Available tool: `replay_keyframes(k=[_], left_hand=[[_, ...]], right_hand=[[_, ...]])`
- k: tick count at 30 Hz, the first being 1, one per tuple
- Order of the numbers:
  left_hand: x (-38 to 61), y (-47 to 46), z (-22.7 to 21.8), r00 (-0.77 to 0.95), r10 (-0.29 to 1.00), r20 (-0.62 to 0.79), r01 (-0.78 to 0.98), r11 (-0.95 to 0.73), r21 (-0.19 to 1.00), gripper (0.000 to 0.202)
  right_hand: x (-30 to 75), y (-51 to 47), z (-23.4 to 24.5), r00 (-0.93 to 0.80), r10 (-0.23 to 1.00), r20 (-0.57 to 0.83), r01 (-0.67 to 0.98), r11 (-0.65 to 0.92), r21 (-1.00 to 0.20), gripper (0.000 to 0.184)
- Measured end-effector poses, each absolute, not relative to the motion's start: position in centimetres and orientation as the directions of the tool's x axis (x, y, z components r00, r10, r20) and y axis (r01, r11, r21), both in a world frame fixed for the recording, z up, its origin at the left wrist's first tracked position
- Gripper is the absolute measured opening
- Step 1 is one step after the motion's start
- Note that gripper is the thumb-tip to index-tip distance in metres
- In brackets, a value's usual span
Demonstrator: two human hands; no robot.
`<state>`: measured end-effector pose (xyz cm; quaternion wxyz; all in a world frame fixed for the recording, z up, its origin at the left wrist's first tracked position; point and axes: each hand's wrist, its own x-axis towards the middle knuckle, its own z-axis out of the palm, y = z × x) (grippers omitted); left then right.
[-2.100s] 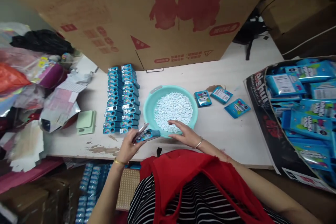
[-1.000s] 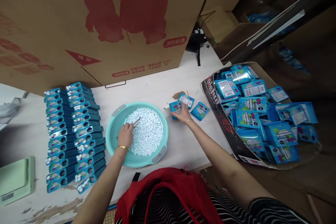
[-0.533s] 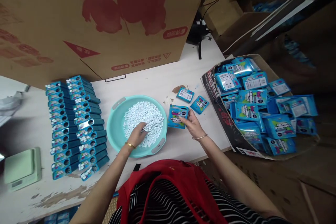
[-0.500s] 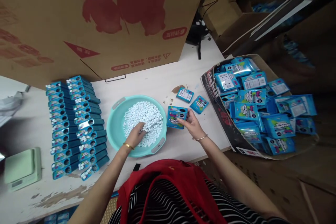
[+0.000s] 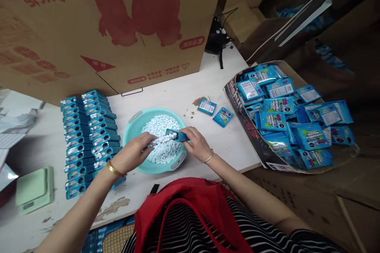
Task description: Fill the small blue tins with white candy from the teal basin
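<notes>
A turquoise bowl [image 5: 132, 121] holds a heap of small white round candies [image 5: 163, 155]. Over the bowl, my right hand [image 5: 196, 143] grips a blue packet [image 5: 179, 135] by its far end, with its opening turned left toward my other hand. White candies lie at that opening. My left hand [image 5: 134, 152] is at the bowl's left side, fingers and thumb curled around some white candies close to the packet; its fingertips are partly lost among them. Two blue packets, one of them [image 5: 223, 117] front side up, lie on the table right of the bowl.
Two rows of blue packets [image 5: 77, 142] stand on the left, several with white candies at their holes. A pale green scale [image 5: 32, 186] sits beyond them. An open carton [image 5: 244, 120] piled with blue packets is at right. A large cardboard box [image 5: 160, 55] rises behind the bowl.
My right hand has brought the packet left over the bowl and tipped it so its opening faces left. My left hand has lifted from deep in the candies and shifted left, close to the packet.
</notes>
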<state>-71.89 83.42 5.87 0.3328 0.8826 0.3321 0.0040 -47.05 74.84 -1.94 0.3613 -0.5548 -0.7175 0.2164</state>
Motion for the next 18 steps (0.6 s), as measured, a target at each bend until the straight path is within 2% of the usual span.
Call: replay_keyframes(k=[2,6,8,14,18], left_hand=[[-71.4,83.4,6.4,0.782,0.565,-0.265,0.611,-0.607,0.508,0.024],[-70.0,82.8,8.0,0.73,0.596,-0.333,0.677,-0.697,0.237,0.029],[-69.1,82.2,8.8,0.722,0.611,-0.325,0.681,-0.711,0.176,0.032],[-68.8,81.6,9.6,0.764,0.589,-0.264,0.641,-0.738,0.209,0.029],[-72.2,83.3,6.7,0.71,0.66,-0.246,0.703,-0.645,0.298,0.024]], right_hand=[[-47.6,74.9,-2.2,-0.138,0.953,0.269,0.648,0.292,-0.704,0.045],[-48.3,74.9,-2.6,-0.169,0.953,0.252,0.657,0.3,-0.692,0.045],[-48.5,74.9,-2.9,-0.173,0.95,0.26,0.656,0.307,-0.689,0.044],[-48.7,75.0,-3.9,-0.161,0.953,0.258,0.635,0.3,-0.712,0.046],[-48.1,75.0,-4.4,-0.123,0.959,0.257,0.612,0.277,-0.741,0.047]])
